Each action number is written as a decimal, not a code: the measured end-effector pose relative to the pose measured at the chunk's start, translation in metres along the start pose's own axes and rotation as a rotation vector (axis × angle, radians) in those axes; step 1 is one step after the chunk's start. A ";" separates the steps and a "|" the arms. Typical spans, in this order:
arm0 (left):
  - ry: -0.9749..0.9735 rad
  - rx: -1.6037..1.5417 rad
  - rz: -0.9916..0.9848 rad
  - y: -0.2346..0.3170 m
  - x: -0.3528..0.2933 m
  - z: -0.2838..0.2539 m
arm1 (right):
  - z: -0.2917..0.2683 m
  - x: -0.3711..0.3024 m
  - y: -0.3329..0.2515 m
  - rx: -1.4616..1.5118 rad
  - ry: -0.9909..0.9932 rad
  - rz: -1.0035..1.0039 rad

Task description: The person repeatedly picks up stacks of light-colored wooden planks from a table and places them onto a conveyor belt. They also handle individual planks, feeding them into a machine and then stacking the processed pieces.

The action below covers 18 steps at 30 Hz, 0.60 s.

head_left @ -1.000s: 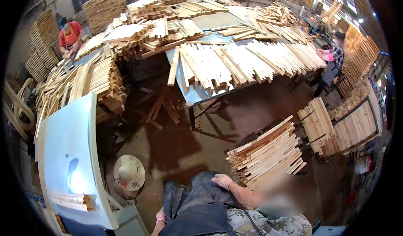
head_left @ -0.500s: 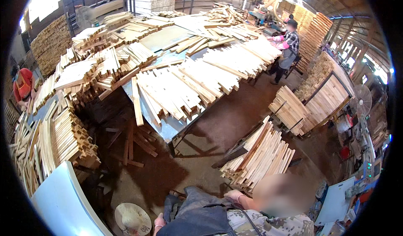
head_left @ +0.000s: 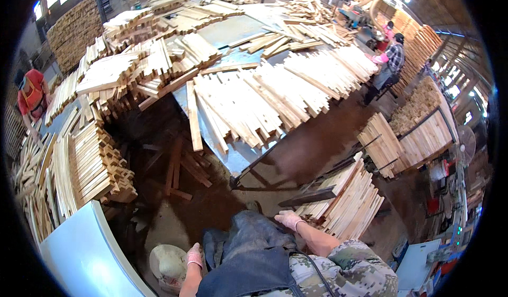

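One stack of pale wooden slats [head_left: 346, 204] lies low at the person's right, its boards long, thin and cut to about equal length, laid side by side in layers and fanned slightly at the far end. A dark bar [head_left: 309, 197] crosses the near corner of the stack. The right hand [head_left: 290, 220], in a light pink glove, rests at the near end of the stack, fingers bent downward and touching or just beside the slat ends; whether it actually grips a slat cannot be told. The left hand [head_left: 194, 256], also gloved, hangs low beside the dark denim apron [head_left: 248, 249], loosely curled and holding nothing visible, with a round tan hat-like object [head_left: 168, 265] just beside it on the floor.

Beyond the stack, a large metal tabletop [head_left: 233, 30] carries many more loose slats [head_left: 264, 98] spread in rows, some overhanging its near edge. Further piled slats [head_left: 90, 165] stand at the left, next to a pale blue panel [head_left: 84, 254]. Two more slat stacks [head_left: 418, 133] stand on racks at the right. One person in a plaid shirt [head_left: 390, 61] works at the far right end of the tabletop; another in red [head_left: 32, 93] stands at the far left.
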State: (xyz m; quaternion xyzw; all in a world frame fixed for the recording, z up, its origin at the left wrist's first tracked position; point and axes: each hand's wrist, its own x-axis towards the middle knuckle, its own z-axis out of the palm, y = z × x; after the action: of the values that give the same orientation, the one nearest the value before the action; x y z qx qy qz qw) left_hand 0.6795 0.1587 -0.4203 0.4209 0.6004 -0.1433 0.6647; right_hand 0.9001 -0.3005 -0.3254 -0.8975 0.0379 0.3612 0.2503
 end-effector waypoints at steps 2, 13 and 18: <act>0.004 -0.026 -0.066 -0.003 -0.024 0.014 | -0.021 0.025 -0.027 -0.016 -0.003 0.006; -0.074 1.219 0.216 -0.070 -0.006 0.007 | -0.135 0.186 -0.215 -0.261 0.538 -0.367; 0.147 0.428 -0.101 0.028 -0.016 0.065 | -0.167 0.263 -0.254 -0.373 0.513 -0.392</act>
State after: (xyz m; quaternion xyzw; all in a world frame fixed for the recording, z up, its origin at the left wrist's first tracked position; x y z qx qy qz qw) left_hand 0.7394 0.1233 -0.3995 0.5310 0.6233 -0.2694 0.5069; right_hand 1.2617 -0.1289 -0.2916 -0.9792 -0.1396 0.0707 0.1290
